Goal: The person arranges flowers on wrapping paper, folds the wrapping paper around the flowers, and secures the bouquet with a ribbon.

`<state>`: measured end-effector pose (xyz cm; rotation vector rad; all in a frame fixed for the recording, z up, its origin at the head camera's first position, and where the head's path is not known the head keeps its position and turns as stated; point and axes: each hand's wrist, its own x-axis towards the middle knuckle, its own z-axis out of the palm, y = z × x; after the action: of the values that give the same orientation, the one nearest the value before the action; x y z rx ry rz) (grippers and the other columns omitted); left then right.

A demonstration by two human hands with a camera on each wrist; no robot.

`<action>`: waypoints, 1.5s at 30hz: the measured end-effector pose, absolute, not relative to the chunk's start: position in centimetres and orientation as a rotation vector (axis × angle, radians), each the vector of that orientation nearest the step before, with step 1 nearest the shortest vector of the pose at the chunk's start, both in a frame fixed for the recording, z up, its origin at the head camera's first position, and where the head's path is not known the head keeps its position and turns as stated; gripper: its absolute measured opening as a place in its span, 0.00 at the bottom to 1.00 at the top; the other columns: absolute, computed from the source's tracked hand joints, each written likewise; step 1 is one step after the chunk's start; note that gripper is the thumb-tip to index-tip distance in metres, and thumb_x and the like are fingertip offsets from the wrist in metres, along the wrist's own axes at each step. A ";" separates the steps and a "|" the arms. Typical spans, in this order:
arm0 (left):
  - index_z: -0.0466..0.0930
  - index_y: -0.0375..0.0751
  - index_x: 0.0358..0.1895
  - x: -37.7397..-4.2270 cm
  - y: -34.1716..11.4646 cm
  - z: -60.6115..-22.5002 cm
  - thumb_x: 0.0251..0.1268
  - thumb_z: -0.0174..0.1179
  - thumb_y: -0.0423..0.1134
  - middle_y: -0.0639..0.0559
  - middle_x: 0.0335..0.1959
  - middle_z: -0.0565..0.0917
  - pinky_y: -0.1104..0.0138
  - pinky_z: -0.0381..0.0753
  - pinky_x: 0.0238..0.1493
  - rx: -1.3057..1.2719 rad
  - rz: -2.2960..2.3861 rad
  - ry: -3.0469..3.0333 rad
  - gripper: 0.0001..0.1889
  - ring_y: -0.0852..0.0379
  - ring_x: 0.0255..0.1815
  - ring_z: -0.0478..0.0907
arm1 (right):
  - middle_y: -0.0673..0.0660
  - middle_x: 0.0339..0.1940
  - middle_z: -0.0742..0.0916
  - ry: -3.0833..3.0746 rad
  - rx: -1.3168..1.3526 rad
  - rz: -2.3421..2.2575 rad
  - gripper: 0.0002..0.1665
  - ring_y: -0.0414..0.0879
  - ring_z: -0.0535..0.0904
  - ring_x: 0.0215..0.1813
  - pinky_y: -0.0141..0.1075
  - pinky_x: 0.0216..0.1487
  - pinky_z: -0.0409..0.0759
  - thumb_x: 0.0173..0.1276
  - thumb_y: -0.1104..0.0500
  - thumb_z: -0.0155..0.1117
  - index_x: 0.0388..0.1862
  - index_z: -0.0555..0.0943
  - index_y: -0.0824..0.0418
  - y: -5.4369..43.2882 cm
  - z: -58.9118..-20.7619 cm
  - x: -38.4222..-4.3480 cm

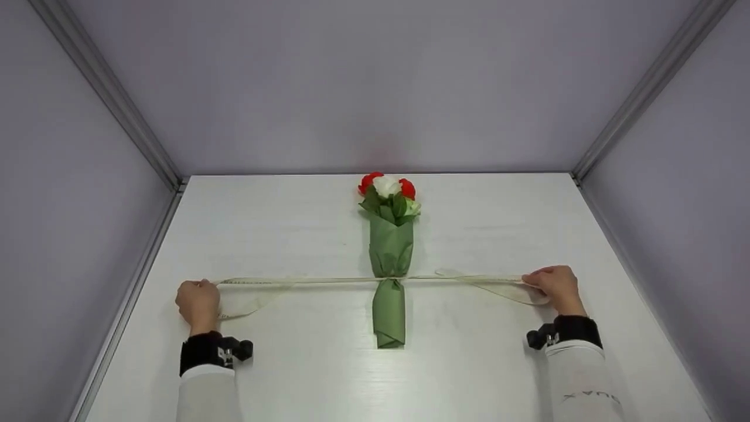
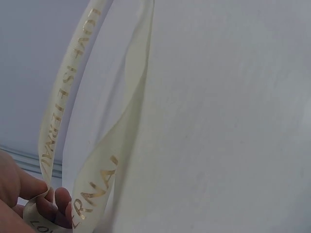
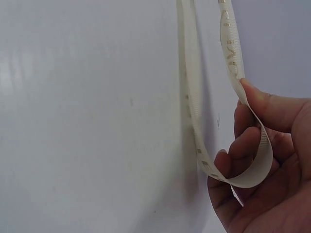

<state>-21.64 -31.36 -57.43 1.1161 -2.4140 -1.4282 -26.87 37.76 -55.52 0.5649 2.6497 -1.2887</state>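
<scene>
A bouquet (image 1: 391,246) of red and white flowers in green wrapping paper lies mid-table, blooms toward the back wall. A cream ribbon (image 1: 334,281) with gold lettering passes round its narrowed waist and stretches out to both sides. My left hand (image 1: 199,302) pinches the ribbon at the left; a loose length droops below it. At the right, my right hand (image 1: 556,287) pinches the other side between thumb and fingers. In the right wrist view the ribbon's slack (image 3: 255,177) loops under the fingers. Printed letters show on the ribbon (image 2: 92,194) in the left wrist view.
The white table (image 1: 281,234) meets a pale back wall (image 1: 381,88) and side walls framed with grey metal strips (image 1: 117,94). A black wrist strap with a small camera (image 1: 202,351) sits on the left wrist, another strap (image 1: 577,329) on the right.
</scene>
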 end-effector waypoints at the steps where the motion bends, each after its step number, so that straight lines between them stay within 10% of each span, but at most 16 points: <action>1: 0.68 0.17 0.60 -21.6 -31.3 -57.4 0.78 0.36 0.38 0.23 0.58 0.71 0.43 0.64 0.62 1.117 -1.428 -2.415 0.24 0.28 0.60 0.67 | 0.57 0.35 0.86 2.656 0.568 -1.284 0.27 0.43 0.79 0.33 0.34 0.33 0.77 0.61 0.55 0.72 0.48 0.82 0.77 37.7 -55.5 -26.8; 13: 0.71 0.20 0.59 -21.2 -32.4 -57.4 0.78 0.43 0.42 0.25 0.55 0.75 0.41 0.68 0.56 0.957 -1.320 -2.518 0.24 0.29 0.56 0.71 | 0.55 0.26 0.84 2.675 0.445 -1.251 0.24 0.45 0.77 0.28 0.38 0.30 0.75 0.65 0.54 0.69 0.46 0.82 0.75 37.7 -55.3 -26.8; 25: 0.74 0.24 0.59 -22.9 -31.2 -55.9 0.70 0.54 0.33 0.24 0.57 0.71 0.37 0.67 0.53 0.733 -0.993 -2.586 0.19 0.26 0.57 0.68 | 0.75 0.55 0.78 2.806 0.293 -1.117 0.28 0.67 0.74 0.57 0.53 0.54 0.74 0.69 0.58 0.64 0.61 0.74 0.76 36.7 -53.9 -27.8; 45: 0.84 0.36 0.49 -23.7 -18.1 -55.8 0.61 0.69 0.38 0.43 0.48 0.82 0.47 0.74 0.51 -0.335 -0.868 -3.001 0.15 0.41 0.52 0.78 | 0.67 0.51 0.84 2.810 -0.319 -1.099 0.20 0.62 0.78 0.53 0.55 0.56 0.73 0.67 0.63 0.67 0.55 0.80 0.71 27.8 -53.4 -27.6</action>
<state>-23.68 -18.08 -55.82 -0.3347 -3.0007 -0.8680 -27.62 27.76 -53.44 -0.3187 2.8104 -1.0992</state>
